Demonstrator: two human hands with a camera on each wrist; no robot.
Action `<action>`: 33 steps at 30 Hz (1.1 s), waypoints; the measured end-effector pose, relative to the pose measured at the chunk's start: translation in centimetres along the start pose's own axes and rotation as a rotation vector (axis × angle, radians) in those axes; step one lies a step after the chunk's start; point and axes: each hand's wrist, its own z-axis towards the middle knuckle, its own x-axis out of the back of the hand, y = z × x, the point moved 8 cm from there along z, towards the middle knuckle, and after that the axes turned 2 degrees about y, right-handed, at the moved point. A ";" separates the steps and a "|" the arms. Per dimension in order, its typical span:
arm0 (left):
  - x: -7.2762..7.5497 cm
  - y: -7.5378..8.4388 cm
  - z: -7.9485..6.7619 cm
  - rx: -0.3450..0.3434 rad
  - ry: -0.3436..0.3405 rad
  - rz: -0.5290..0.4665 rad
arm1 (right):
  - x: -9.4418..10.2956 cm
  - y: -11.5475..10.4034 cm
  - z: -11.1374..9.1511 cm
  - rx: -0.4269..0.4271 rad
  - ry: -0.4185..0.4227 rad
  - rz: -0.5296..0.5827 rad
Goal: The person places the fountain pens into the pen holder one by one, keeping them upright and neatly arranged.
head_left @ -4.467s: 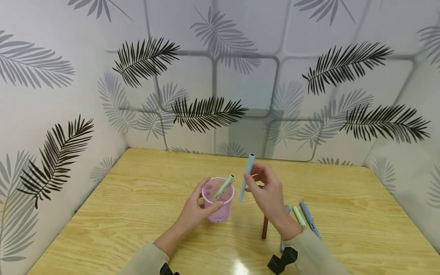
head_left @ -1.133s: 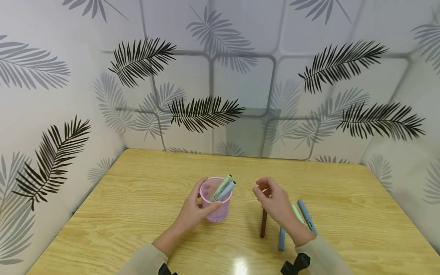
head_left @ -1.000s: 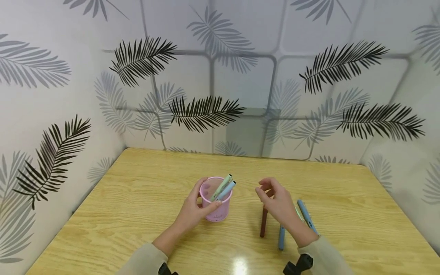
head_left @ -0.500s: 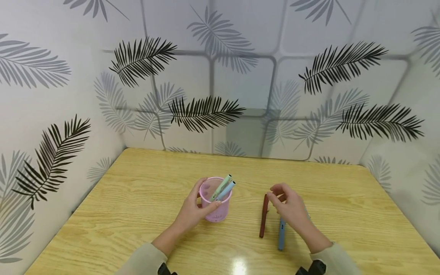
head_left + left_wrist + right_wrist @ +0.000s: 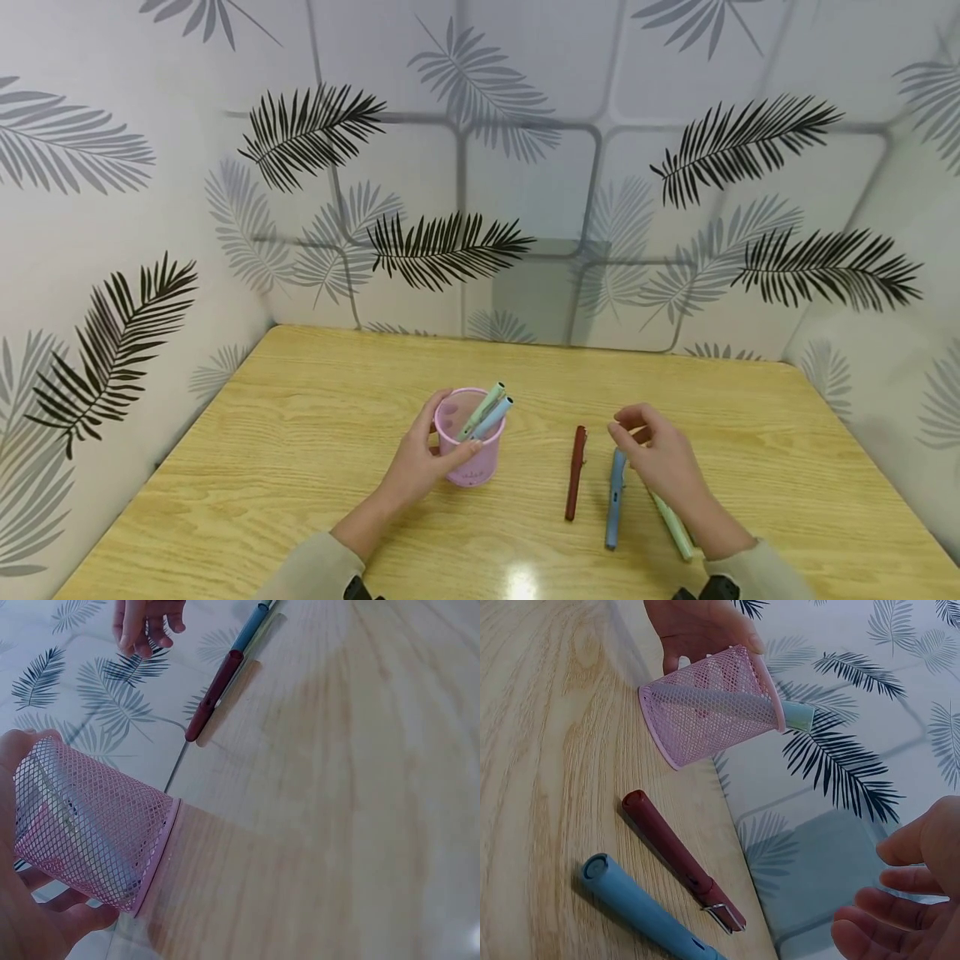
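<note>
In the head view my left hand [image 5: 416,467] grips a pink mesh pen cup [image 5: 480,468], thumb on the near rim and fingers round the far side. A light green pen [image 5: 482,410] and a light blue pen [image 5: 491,420] lean inside it. My right hand [image 5: 667,462] hovers over the pens on the table, fingers loosely bent, nothing between them. Below and left of it lie a dark red pen [image 5: 575,475] and a blue pen [image 5: 614,504]. Another light green pen [image 5: 673,527] is partly covered by the right hand and wrist. The right wrist view shows a gap between thumb and fingers.
The wooden table [image 5: 300,417] carries the cup and the loose pens. A wall with a leaf pattern [image 5: 540,208] rises behind its far edge, and another wall [image 5: 112,208] borders the left.
A light blue pen, earlier held in my right hand, now leans in the cup. The right hand has since moved right, uncovering the red and blue pens. The left hand stays on the cup.
</note>
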 end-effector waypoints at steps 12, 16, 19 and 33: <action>-0.1 0.0 0.0 0.004 -0.006 0.007 | 2.2 1.3 -0.5 -0.002 0.011 -0.089; -0.1 0.0 -0.1 0.011 -0.005 0.005 | 3.0 1.9 -0.4 0.000 0.021 -0.126; -0.1 0.2 -0.1 0.004 -0.005 0.000 | 3.4 2.6 -0.4 -0.019 0.012 -0.143; -0.1 0.0 0.1 -0.008 -0.010 -0.023 | 3.5 5.6 -0.5 -0.095 -0.062 -0.228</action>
